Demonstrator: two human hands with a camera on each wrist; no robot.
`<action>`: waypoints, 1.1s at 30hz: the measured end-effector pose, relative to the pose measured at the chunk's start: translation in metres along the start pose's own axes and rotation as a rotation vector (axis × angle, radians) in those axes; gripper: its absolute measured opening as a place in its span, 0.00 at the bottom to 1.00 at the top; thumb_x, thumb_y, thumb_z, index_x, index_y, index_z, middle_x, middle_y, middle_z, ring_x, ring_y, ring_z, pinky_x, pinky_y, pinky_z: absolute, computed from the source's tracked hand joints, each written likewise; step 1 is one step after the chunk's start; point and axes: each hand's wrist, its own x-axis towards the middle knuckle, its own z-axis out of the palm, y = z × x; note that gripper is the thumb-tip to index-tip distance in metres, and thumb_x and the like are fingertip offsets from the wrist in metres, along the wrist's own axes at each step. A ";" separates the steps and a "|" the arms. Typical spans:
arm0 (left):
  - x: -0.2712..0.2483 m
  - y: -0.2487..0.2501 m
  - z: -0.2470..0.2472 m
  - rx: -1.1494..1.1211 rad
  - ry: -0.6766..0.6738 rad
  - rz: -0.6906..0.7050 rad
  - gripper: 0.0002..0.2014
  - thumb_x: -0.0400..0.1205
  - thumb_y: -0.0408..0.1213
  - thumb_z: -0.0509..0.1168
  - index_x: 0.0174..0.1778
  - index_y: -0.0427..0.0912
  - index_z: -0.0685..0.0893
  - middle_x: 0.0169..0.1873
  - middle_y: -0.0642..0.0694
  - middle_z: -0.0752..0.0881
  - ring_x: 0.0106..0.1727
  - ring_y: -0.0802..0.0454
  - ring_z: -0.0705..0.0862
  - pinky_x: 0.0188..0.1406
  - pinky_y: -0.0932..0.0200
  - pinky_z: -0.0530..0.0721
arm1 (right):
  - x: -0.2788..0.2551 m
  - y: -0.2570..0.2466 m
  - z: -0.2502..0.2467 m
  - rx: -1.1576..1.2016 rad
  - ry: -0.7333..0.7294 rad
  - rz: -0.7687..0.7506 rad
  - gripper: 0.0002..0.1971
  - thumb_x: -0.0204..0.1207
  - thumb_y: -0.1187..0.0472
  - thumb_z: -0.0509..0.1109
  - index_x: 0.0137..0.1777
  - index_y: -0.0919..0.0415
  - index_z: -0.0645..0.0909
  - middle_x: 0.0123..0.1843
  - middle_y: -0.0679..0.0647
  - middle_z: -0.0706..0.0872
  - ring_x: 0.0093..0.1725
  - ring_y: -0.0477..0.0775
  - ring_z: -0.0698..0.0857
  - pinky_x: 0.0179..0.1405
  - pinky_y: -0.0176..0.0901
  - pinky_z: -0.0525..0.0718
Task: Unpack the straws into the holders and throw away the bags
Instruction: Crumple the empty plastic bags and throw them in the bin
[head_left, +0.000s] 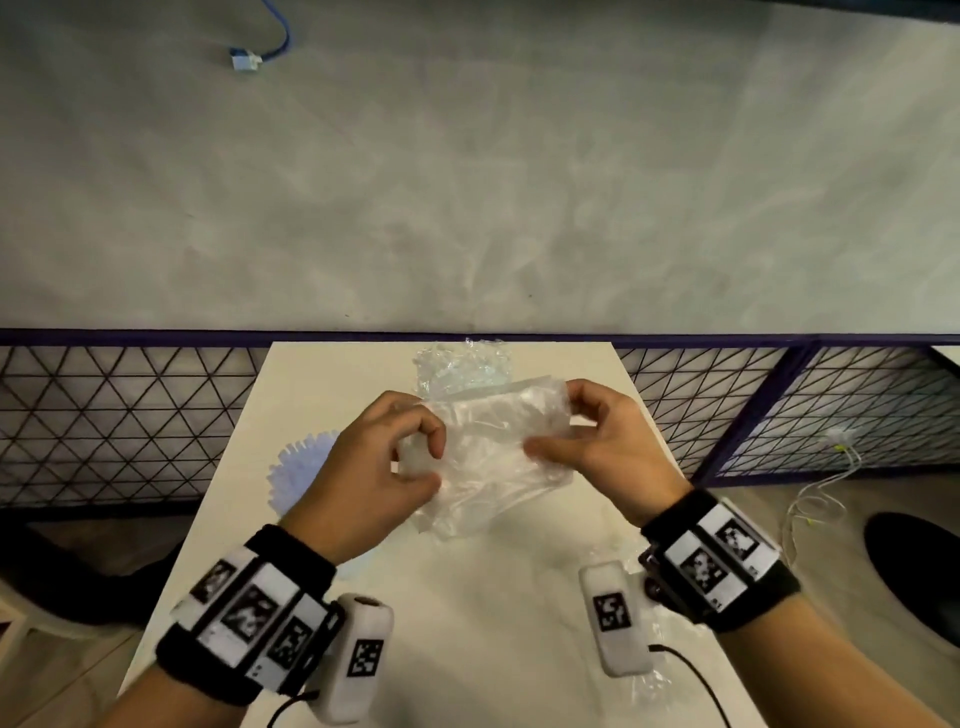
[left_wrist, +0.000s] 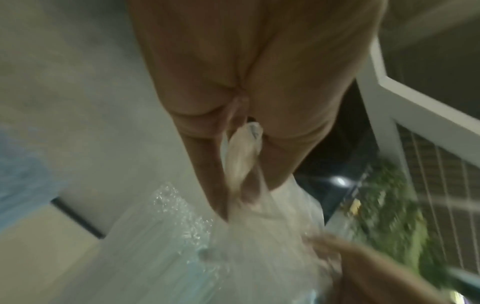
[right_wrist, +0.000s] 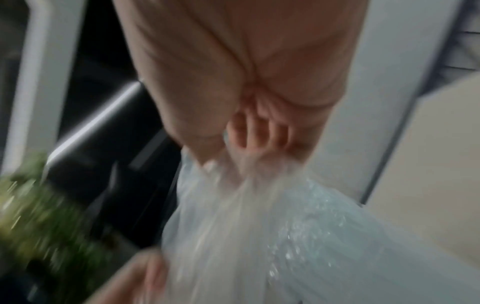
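The floor (head_left: 467, 182) fills the upper half of the head view, grey and mottled, with a blue cable (head_left: 275, 36) lying on it at the far left. Below it runs a purple-framed mesh fence (head_left: 130, 415), and against that fence stands the pale tabletop (head_left: 467, 597).

A clear bag (head_left: 493, 457) is held above the middle of the tabletop, stretched between both hands. The left hand (head_left: 374, 467) has its fingers and thumb curled round the bag's left end, bunching the film; in the left wrist view a twisted strip of film (left_wrist: 244, 156) passes between the fingers (left_wrist: 207, 164). The right hand (head_left: 608, 441) pinches the bag's right end, forefinger over the top edge and thumb against the front; the right wrist view shows film (right_wrist: 246, 205) fanning out from the curled fingers (right_wrist: 257, 133).

Behind the bag, near the far edge, lies a crumpled clear wrapper (head_left: 462, 364). Pale straws (head_left: 301, 462) show at the left of the tabletop, partly hidden by the left hand; what they stand in cannot be made out. Both wrist views are blurred.
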 end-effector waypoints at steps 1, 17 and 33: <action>0.001 0.001 0.007 0.053 0.054 0.018 0.17 0.69 0.20 0.70 0.39 0.49 0.81 0.50 0.54 0.77 0.50 0.60 0.79 0.40 0.70 0.79 | -0.001 0.001 0.007 -0.133 0.106 -0.080 0.19 0.64 0.74 0.83 0.51 0.59 0.82 0.51 0.57 0.88 0.39 0.59 0.89 0.43 0.46 0.90; 0.001 -0.007 0.031 -0.252 0.017 -0.023 0.14 0.85 0.34 0.61 0.56 0.63 0.76 0.50 0.50 0.82 0.48 0.43 0.84 0.51 0.50 0.84 | -0.041 0.013 0.037 -0.195 -0.268 -0.400 0.22 0.75 0.72 0.63 0.67 0.60 0.84 0.62 0.52 0.89 0.61 0.48 0.86 0.65 0.40 0.82; -0.033 -0.066 0.121 0.228 -0.305 -0.250 0.12 0.79 0.33 0.67 0.41 0.60 0.85 0.65 0.53 0.69 0.72 0.51 0.75 0.64 0.61 0.75 | -0.071 0.203 -0.107 -0.723 0.082 0.951 0.60 0.64 0.41 0.84 0.86 0.61 0.48 0.82 0.67 0.67 0.78 0.69 0.72 0.73 0.58 0.76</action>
